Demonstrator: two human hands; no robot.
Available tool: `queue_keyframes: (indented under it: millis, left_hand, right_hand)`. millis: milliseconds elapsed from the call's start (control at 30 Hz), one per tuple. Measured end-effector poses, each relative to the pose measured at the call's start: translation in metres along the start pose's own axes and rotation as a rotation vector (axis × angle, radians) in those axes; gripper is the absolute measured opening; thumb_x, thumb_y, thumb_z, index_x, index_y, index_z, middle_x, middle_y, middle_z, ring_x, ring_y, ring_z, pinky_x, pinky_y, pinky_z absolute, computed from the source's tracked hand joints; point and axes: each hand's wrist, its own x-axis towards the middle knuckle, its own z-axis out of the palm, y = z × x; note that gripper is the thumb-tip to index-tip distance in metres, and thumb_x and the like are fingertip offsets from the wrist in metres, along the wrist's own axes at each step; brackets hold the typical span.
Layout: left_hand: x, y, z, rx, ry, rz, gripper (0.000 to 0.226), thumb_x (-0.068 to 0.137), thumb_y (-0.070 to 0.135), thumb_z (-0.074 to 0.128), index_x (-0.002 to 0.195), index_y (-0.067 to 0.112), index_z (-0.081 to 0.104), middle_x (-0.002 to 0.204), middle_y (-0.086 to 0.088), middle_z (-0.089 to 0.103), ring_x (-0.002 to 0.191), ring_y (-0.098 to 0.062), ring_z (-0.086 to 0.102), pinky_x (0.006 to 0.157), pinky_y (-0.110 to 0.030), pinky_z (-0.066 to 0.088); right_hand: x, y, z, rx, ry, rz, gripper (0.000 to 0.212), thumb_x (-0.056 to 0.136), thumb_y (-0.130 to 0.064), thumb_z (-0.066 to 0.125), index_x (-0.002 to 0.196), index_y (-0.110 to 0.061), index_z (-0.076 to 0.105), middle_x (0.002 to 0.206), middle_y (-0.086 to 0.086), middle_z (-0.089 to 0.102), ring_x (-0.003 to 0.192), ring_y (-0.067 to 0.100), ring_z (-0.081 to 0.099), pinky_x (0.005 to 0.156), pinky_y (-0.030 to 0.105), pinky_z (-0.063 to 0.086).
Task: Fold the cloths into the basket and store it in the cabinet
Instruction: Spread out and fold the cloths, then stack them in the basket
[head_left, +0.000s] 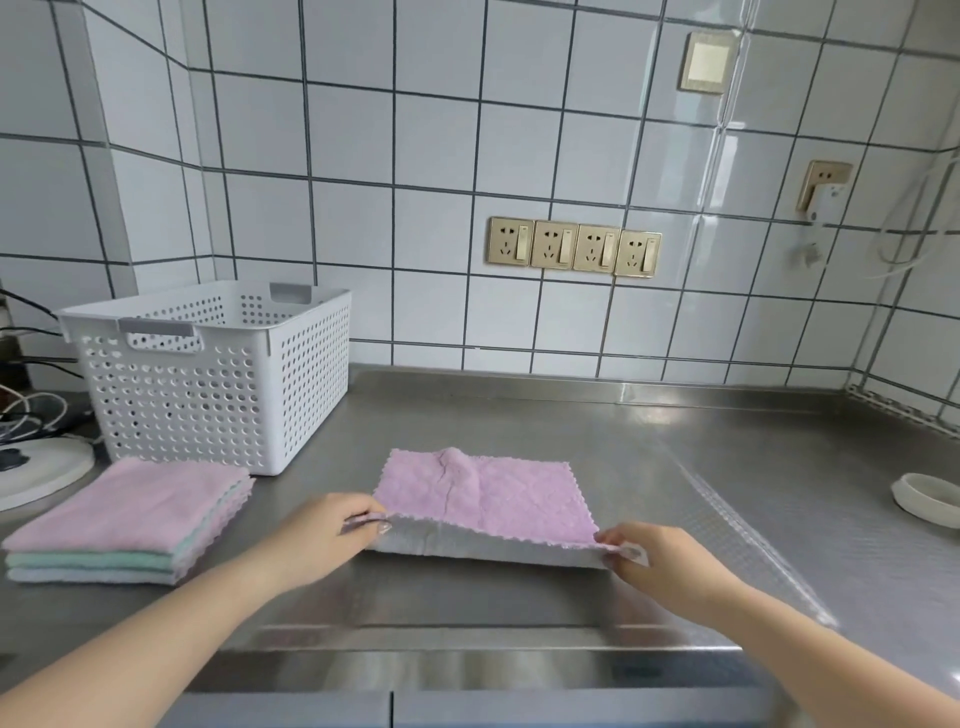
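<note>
While the pink cloth lay spread on the steel desk, its near edge was held lifted off the surface at both near corners. The left hand was seen pinching the near-left corner between thumb and curled fingers; the right hand was seen pinching the near-right corner likewise. A grey underside was exposed along the raised edge, and a soft ridge was noted near the far edge.

The cloth was judged light, limp and fluffy, not slippery and not fragile; sag between the two grips was expected, so the corners were judged the proper holds for a square fold. The scalloped hem was judged a fair guide for aligning edges.

A stack of cloths, pink on top with green and pale layers below, lay to the left, just in front of the white perforated basket, whose interior could not be seen. The desk beyond the cloth towards the tiled wall was judged open enough for the fold. A white dish stood well apart at the right; a round white object and cables lay at the far left. The desk's front lip ran close beneath the forearms.
</note>
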Motion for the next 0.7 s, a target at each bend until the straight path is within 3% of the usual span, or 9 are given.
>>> queue_keyframes:
  millis: [133, 333, 467, 600, 700]
  left_hand:
    - [-0.011, 0.005, 0.001, 0.006, 0.018, 0.004, 0.021, 0.090, 0.026, 0.059, 0.073, 0.038, 0.057, 0.067, 0.011, 0.060, 0.059, -0.001, 0.048, 0.058, -0.016, 0.034]
    - [-0.013, 0.013, 0.002, -0.039, 0.003, -0.008, 0.024, 0.090, 0.023, 0.059, 0.070, 0.036, 0.056, 0.064, 0.029, 0.057, 0.058, 0.005, 0.048, 0.056, -0.012, 0.033]
    - [-0.004, 0.006, 0.006, -0.108, 0.016, -0.041, 0.021, 0.088, 0.025, 0.062, 0.068, 0.030, 0.059, 0.056, 0.015, 0.054, 0.049, 0.000, 0.043, 0.050, -0.016, 0.030]
    - [0.017, -0.006, 0.014, -0.120, 0.071, -0.104, 0.021, 0.087, 0.029, 0.062, 0.070, 0.016, 0.059, 0.056, 0.007, 0.045, 0.049, -0.007, 0.036, 0.052, -0.026, 0.026]
    - [0.036, -0.014, 0.020, -0.046, 0.093, -0.140, 0.028, 0.087, 0.033, 0.061, 0.067, 0.014, 0.052, 0.056, 0.007, 0.044, 0.050, -0.006, 0.036, 0.049, -0.023, 0.024]
  right_hand:
    - [-0.011, -0.001, 0.000, 0.009, 0.014, -0.014, 0.013, 0.091, -0.029, 0.054, 0.099, -0.022, 0.063, 0.095, -0.005, 0.069, 0.087, 0.015, 0.062, 0.077, 0.025, 0.046]
    - [-0.007, 0.006, -0.003, 0.093, 0.054, 0.014, 0.011, 0.089, -0.025, 0.059, 0.078, -0.025, 0.057, 0.066, -0.004, 0.062, 0.061, 0.010, 0.058, 0.057, 0.021, 0.041]
    - [0.007, 0.011, 0.000, 0.143, 0.109, 0.062, 0.023, 0.087, -0.027, 0.063, 0.077, -0.008, 0.056, 0.061, 0.005, 0.063, 0.049, 0.006, 0.060, 0.052, 0.022, 0.043]
    - [0.034, 0.012, 0.006, 0.152, 0.212, 0.135, 0.037, 0.085, -0.031, 0.064, 0.061, -0.015, 0.042, 0.054, -0.003, 0.051, 0.052, 0.013, 0.047, 0.051, 0.027, 0.031]
    - [0.057, 0.011, 0.010, 0.144, 0.254, 0.171, 0.040, 0.086, -0.031, 0.063, 0.058, -0.019, 0.037, 0.053, -0.007, 0.043, 0.051, 0.008, 0.040, 0.047, 0.024, 0.027]
